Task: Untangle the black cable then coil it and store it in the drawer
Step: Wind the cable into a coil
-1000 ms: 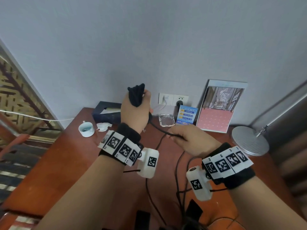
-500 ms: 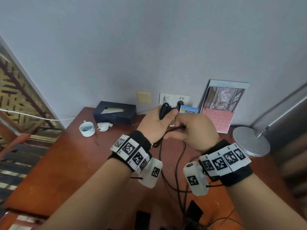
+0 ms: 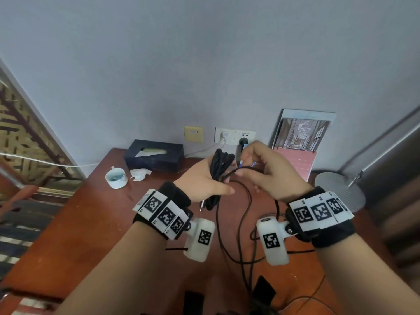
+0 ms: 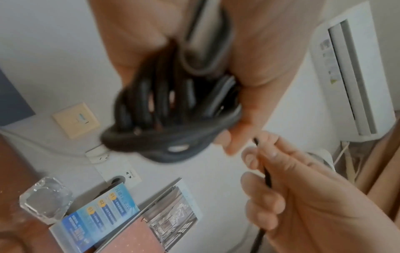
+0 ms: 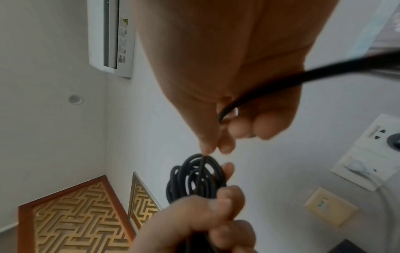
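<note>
My left hand (image 3: 204,180) grips a bundle of black cable (image 3: 219,164) coils, held upright above the wooden desk (image 3: 75,214). The coils bulge out past its fingers (image 4: 227,137) in the left wrist view, where the black cable (image 4: 164,109) looks blurred. My right hand (image 3: 266,173) is just right of the bundle and pinches a loose strand leading into it. In the right wrist view the black cable (image 5: 194,176) coil sits just beyond my right fingertips (image 5: 207,145). The free length hangs down in loops toward me, and a metal plug end (image 3: 201,206) dangles below my left hand. No drawer is in view.
At the back of the desk stand a dark tissue box (image 3: 154,154), a white cup (image 3: 116,177), crumpled paper (image 3: 139,173), a glass ashtray (image 4: 46,199) and a calendar (image 3: 297,144). Wall sockets (image 3: 235,136) sit behind my hands. A lamp base (image 3: 338,189) stands on the right.
My left hand dropped from high up with the coil and turned palm inward. My right hand came up to it and now pinches a strand at the bundle.
</note>
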Motion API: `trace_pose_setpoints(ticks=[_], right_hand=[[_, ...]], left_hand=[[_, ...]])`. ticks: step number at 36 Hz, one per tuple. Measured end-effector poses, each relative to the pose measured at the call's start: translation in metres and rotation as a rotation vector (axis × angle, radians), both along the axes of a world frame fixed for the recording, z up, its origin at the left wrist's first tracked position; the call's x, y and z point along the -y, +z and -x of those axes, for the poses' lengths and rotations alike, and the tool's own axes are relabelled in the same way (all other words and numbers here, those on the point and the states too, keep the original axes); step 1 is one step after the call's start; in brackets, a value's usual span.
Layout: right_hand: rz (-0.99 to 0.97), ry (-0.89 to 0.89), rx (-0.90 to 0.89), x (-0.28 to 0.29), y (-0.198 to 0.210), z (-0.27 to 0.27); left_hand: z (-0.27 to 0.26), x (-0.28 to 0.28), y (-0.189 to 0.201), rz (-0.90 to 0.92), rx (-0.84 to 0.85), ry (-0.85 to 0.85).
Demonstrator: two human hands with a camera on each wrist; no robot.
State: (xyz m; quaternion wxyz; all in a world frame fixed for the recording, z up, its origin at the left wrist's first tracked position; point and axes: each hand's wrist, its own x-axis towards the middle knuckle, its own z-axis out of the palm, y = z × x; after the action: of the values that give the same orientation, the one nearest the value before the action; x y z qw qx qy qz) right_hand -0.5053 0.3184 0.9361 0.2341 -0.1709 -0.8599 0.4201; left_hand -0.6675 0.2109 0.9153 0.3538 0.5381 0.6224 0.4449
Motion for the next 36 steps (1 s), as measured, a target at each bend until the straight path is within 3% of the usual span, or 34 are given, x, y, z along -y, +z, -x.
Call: trace_pose_setpoints(ticks=[3, 6, 12, 19, 25, 31, 36], right_hand=[[0.029, -0.078, -0.031, -0.004, -0.005, -0.003], [-0.019, -0.200, -0.129, -0.007, -0.012, -0.002], [-0.264, -0.254, -0.195, 0.008, -0.011, 0.014], [-0.429, -0.234, -0.190, 0.014, -0.014, 0.019], [-0.302, -0.268, -0.091, 0.009, -0.024, 0.014], [-0.350, -0.310, -0.098, 0.014, -0.026, 0.017], [-0.376, -0.212, 0.035, 0.020, -0.020, 0.022]], left_hand=[[0.000, 0.001, -0.003, -0.024, 0.164, 0.161], [-0.001, 0.001, -0.004, -0.062, 0.219, 0.248], [-0.021, -0.001, 0.001, -0.007, 0.376, 0.151], [-0.028, -0.006, 0.002, -0.053, 0.548, 0.303], [-0.020, -0.006, 0.008, -0.152, 0.801, 0.400], [-0.022, -0.007, 0.008, -0.066, 0.764, 0.305], [-0.026, -0.006, 0.006, -0.026, 0.801, 0.278]])
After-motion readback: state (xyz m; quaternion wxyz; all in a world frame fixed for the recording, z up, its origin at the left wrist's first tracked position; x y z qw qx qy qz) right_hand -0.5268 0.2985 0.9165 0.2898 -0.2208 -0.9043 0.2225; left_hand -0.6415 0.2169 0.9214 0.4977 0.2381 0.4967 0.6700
